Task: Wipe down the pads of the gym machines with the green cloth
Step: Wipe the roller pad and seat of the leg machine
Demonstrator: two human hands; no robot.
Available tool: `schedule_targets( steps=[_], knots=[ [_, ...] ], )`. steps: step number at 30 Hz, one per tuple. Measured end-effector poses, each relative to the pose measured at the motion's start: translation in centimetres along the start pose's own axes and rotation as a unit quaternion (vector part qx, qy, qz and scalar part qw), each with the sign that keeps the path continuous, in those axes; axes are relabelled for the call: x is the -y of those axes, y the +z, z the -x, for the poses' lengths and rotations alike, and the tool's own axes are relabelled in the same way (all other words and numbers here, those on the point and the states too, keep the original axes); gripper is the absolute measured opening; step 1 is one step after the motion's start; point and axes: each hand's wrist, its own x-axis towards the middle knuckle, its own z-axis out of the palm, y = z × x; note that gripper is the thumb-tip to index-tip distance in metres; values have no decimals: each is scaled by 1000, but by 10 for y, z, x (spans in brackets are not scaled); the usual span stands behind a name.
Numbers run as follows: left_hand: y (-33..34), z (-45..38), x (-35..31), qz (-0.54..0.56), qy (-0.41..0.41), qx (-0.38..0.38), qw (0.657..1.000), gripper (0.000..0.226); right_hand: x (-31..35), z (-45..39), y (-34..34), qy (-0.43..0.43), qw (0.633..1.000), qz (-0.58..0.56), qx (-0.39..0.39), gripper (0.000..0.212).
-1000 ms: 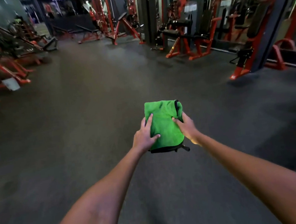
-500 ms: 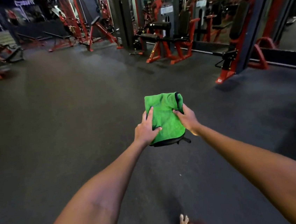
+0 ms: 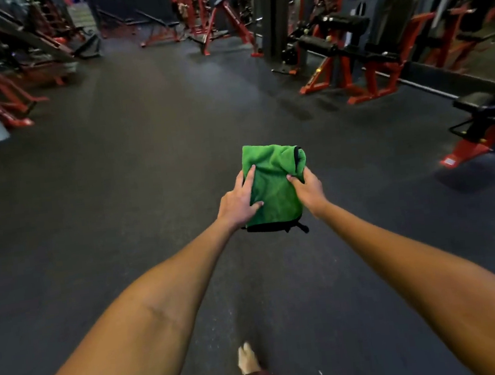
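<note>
A folded green cloth [image 3: 273, 184] with a black edge is held out in front of me above the dark gym floor. My left hand [image 3: 237, 202] grips its left side, thumb across the lower front and a finger up along the edge. My right hand [image 3: 309, 190] pinches its right side. A red-framed machine with black pads [image 3: 342, 29] stands ahead on the right, well beyond the cloth.
Red machines [image 3: 2, 100] line the left side, with more benches [image 3: 222, 22] at the far end. Another red machine with a black seat [image 3: 483, 113] stands near right. A wide dark floor aisle [image 3: 144, 143] runs down the middle. My bare foot [image 3: 247, 358] steps forward.
The view has swung back to the left and moved forward along the aisle. My foot has come further into view. Both hands keep the same hold on the cloth.
</note>
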Motion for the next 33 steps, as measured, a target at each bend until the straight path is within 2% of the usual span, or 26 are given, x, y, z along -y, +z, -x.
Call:
schedule_targets(
  steps=[4, 7, 13, 19, 25, 33],
  knots=[
    [17, -104, 38, -13, -7, -3, 1000, 89, -18, -110, 30, -20, 999, 12, 28, 37],
    [15, -204, 55, -15, -6, 10, 1000, 90, -16, -207, 41, -8, 1000, 12, 21, 37],
    [1, -370, 61, -22, -3, -6, 1000, 89, 4, -367, 40, -13, 1000, 29, -1, 39],
    [23, -517, 78, -25, 15, 9, 1000, 89, -18, -513, 40, -9, 1000, 28, -4, 39],
    [41, -707, 84, -37, 33, 2, 999, 89, -39, -702, 36, -15, 999, 38, -22, 39],
    [35, -916, 105, -64, 15, -8, 998, 89, -32, -921, 47, -27, 999, 39, 11, 41]
  ],
)
